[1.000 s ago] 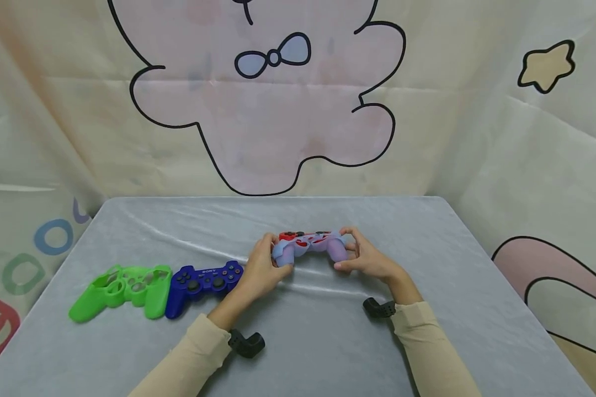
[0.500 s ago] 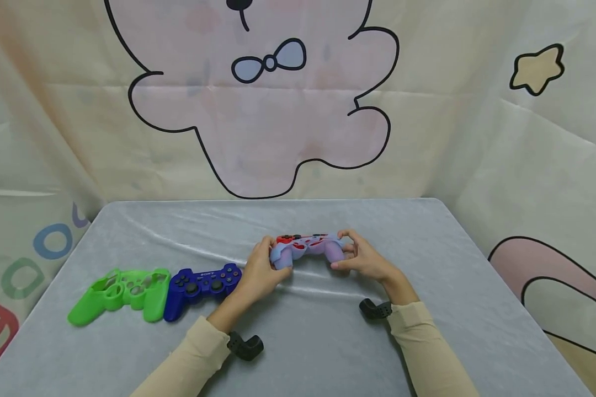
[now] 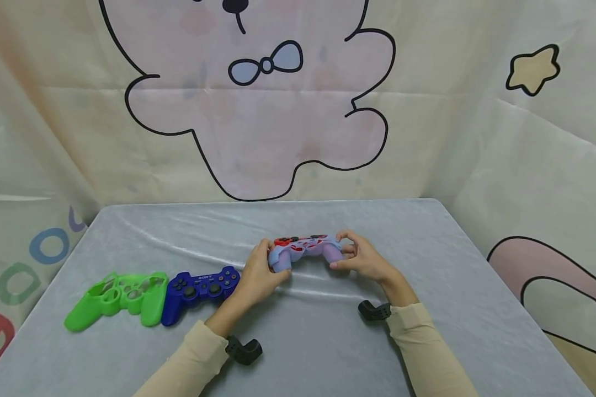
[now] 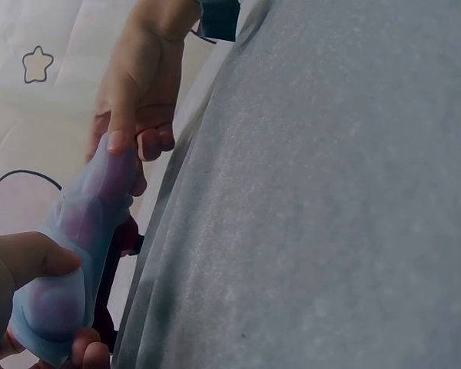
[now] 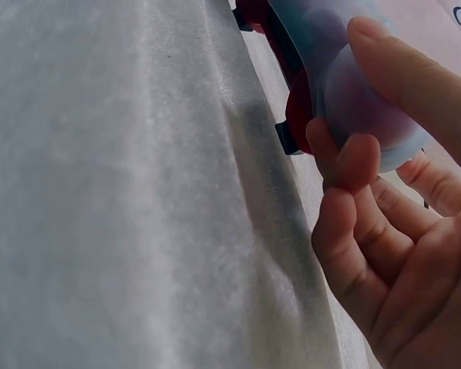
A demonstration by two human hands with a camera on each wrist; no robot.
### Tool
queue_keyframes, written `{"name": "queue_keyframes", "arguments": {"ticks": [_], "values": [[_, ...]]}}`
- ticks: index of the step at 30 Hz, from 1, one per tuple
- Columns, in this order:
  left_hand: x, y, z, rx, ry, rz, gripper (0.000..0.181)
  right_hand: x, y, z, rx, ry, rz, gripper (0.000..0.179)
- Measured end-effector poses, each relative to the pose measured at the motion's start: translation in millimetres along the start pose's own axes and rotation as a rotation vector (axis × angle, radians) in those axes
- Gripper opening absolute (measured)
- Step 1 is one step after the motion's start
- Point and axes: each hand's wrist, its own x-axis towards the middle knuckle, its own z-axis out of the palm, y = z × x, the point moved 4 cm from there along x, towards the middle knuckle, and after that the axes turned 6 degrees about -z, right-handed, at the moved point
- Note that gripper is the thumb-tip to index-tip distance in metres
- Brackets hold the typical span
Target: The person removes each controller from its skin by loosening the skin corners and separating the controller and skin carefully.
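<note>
In the head view a red game controller [image 3: 281, 241] sits partly inside a translucent blue-purple silicone sleeve [image 3: 333, 253], its handles toward the person. My left hand [image 3: 259, 277] grips the left handle, thumb on the sleeve. At the other end my right hand [image 3: 370, 261] pinches the right handle between thumb and fingers. The left wrist view shows the sleeve [image 4: 81, 219] stretched over the grips, with dark red controller body along one side. Close up in the right wrist view, fingertips press at the sleeve's edge, where the red controller [image 5: 298, 111] is exposed.
A green silicone sleeve [image 3: 121, 298] lies at the left of the table [image 3: 318, 347]. Touching its right side is a blue Sony controller [image 3: 198, 292], partly behind my left hand. Printed curtains surround the table's back and sides. Black camera mounts sit on both wrists.
The head view has shifted slightly, so the scene sits a little lower and further left. Both hands keep their hold on the sleeved controller, with hardly any movement.
</note>
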Motion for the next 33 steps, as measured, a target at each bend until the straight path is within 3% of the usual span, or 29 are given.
{"name": "queue_keyframes", "arguments": {"ticks": [8,17,33], "values": [[0.3,0.4,-2.5,-0.012,0.004,-0.002,0.047,2.4,-1.8,0.7,-0.014,0.020,0.015,0.053],[-0.7,-0.5,-1.3,-0.006,-0.013,-0.006,0.043,-0.5,-1.2,4.2,-0.043,0.001,0.068,0.064],[-1.2,0.3,-1.3,0.018,0.006,-0.013,0.043,-0.4,-2.8,1.8,-0.023,-0.012,0.021,0.052]]}}
